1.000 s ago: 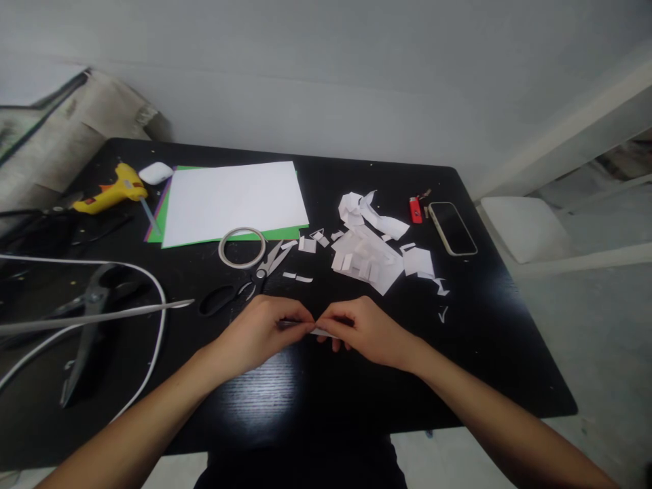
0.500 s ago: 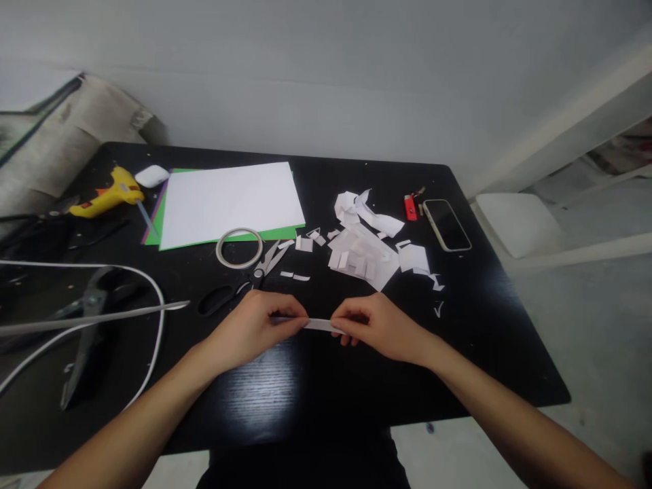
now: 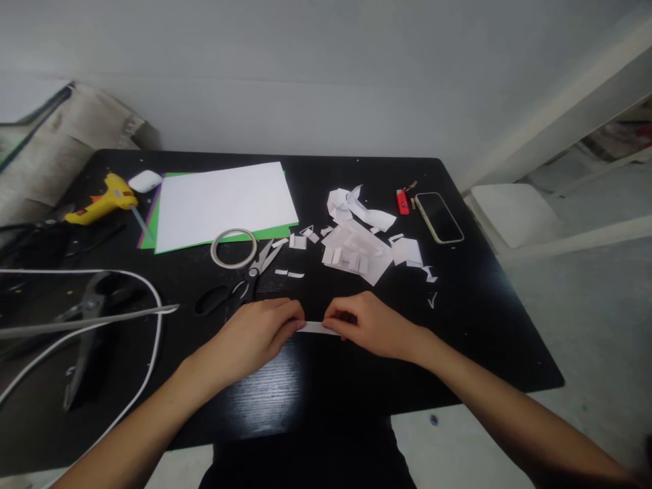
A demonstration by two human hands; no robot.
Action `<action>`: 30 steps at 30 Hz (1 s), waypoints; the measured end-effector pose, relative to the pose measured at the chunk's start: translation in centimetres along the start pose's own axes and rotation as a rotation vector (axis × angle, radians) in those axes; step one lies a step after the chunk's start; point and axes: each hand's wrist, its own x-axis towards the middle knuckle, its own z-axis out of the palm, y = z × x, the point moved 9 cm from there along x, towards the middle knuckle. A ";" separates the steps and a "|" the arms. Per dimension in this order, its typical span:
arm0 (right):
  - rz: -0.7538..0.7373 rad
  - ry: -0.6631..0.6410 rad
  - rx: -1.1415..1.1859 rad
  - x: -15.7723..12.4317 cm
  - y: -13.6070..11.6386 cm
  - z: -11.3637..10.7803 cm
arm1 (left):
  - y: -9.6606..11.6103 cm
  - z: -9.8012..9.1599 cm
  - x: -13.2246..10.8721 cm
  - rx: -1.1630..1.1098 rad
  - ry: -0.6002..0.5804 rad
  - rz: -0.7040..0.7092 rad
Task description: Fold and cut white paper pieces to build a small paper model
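A narrow white paper strip (image 3: 312, 327) stretches between my two hands, low over the front part of the black table. My left hand (image 3: 265, 329) pinches its left end, the fingers curled so that this end is hidden. At the other end, my right hand (image 3: 369, 324) grips the strip between thumb and fingers. Just beyond my left hand lie scissors (image 3: 253, 273) with dark handles, blades partly open. White paper cutouts and scraps (image 3: 359, 248) are heaped past my right hand, with small slips (image 3: 289, 274) nearer the scissors.
White and green sheets (image 3: 224, 204) lie at the back left, with a tape roll (image 3: 212, 252) by their edge. A yellow glue gun (image 3: 104, 202), white cable (image 3: 157, 326) and dark-handled tool (image 3: 84, 346) occupy the left. A red lighter (image 3: 402, 202) and phone (image 3: 439, 217) are back right.
Both hands keep their pinch on the strip and have shifted slightly left in view. My left fingers have turned more over its end. The whole view has shifted a little too.
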 end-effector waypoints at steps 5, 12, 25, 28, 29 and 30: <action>-0.026 0.057 -0.077 -1.0 0.7 -0.9 | -0.6 0.2 -0.1 0.039 0.006 -0.034; -0.190 0.315 -0.280 -2.7 1.2 -1.3 | -0.8 0.3 0.0 0.005 0.054 -0.035; -0.572 0.532 -0.741 -5.7 -2.3 5.9 | 4.9 3.1 -3.4 0.601 0.506 0.249; -0.533 0.517 -0.773 -5.7 -1.7 6.9 | 5.4 4.6 -4.3 0.652 0.581 0.212; -0.522 0.509 -0.774 -5.7 -1.6 7.1 | 5.4 5.0 -4.5 0.663 0.583 0.193; -0.511 0.507 -0.774 -5.7 -1.5 7.2 | 5.3 5.3 -4.6 0.673 0.588 0.172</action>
